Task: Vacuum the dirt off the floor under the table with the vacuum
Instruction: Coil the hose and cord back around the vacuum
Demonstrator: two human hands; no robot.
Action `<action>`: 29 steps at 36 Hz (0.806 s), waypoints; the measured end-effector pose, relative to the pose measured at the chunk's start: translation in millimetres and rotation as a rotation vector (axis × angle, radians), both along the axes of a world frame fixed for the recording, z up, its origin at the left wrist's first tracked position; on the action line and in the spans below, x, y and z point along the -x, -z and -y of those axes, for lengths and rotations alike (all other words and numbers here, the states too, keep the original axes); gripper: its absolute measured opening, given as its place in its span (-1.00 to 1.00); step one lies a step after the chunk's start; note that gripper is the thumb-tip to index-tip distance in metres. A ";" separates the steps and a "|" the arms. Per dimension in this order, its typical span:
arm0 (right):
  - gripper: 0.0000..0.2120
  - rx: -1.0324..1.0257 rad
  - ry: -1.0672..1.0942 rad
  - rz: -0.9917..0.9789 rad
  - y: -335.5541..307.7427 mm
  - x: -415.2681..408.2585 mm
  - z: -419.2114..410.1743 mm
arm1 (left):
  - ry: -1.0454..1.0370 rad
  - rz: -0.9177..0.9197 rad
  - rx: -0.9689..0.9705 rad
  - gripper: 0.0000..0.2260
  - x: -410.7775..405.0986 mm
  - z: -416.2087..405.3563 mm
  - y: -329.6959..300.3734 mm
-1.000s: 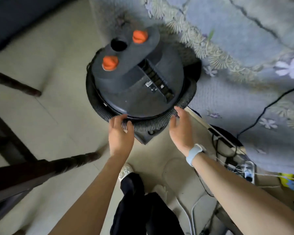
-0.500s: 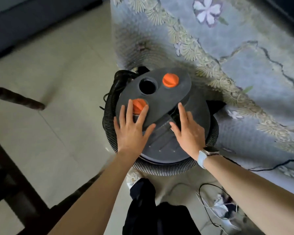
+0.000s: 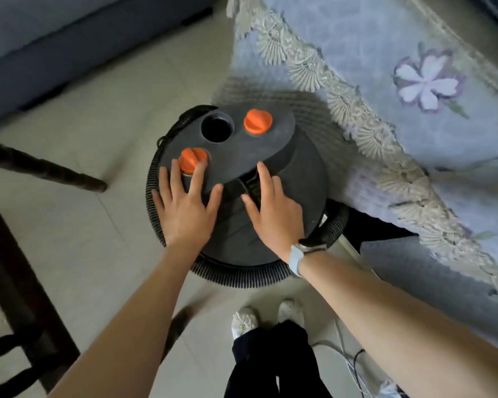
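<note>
Two hands [image 3: 184,206] [image 3: 273,209] resting flat on top of the vacuum [image 3: 242,191], fingers straight and spread, gripping nothing. Standing on the tiled floor [image 3: 78,239] directly ahead of the person's shoes [image 3: 243,321], close against the draped edge of the floral cloth [image 3: 385,104] covering the counter, with the canister body just beside the hanging lace border. Lying across the raised lid, the left hand, its fingertips touching the nearer orange knob [image 3: 193,159]; pressing beside the slot under the lid's overhang, the right hand, wearing a watch [image 3: 296,255] at the wrist. Sitting well beyond both, near the open round port [image 3: 216,128], a second orange knob [image 3: 258,121]. Coiling round the base of the canister, the ribbed hose [image 3: 242,278], its loop running out under the right wrist toward the cloth. Judging by position: left hand nearer the knob, likely the switch; right hand nearer the hose, which needs uncoiling before reaching under the counter, off to the right and ahead. Showing at the left edge, a dark chair leg [image 3: 43,170]. No dirt being lifted yet.
</note>
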State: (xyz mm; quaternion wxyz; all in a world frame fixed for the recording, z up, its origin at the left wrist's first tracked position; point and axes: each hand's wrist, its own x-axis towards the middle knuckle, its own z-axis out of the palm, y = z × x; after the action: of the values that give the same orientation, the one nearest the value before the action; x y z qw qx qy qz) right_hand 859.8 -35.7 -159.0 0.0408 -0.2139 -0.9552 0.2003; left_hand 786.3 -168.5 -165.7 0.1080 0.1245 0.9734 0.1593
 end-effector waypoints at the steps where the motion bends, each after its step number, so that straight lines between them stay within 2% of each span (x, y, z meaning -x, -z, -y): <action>1: -0.42 -0.007 -0.014 -0.005 0.0 13.0 0.8 | -0.010 0.001 0.010 -0.48 11.7 1.9 -0.9; 7: -0.41 0.016 -0.126 0.043 -5.2 90.9 10.3 | -0.075 0.060 0.016 -0.48 84.7 18.0 -6.5; 14: -0.41 0.039 -0.158 0.060 -6.1 184.0 31.7 | -0.110 0.083 -0.091 -0.49 173.7 44.4 -5.0; 17: -0.41 0.130 -0.146 0.070 -10.0 226.1 39.8 | -0.114 0.097 -0.124 -0.50 214.3 55.5 -7.8; 29: -0.38 0.339 -0.066 0.054 -12.6 367.7 61.2 | -0.083 0.182 -0.034 -0.49 376.2 63.3 -19.1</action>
State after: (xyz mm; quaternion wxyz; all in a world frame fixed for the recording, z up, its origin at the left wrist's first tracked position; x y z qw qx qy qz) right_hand 492.1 -97.0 -146.4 -0.0283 -0.1918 -0.9149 0.3541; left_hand 410.2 -231.8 -146.6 0.1873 0.0708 0.9610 0.1908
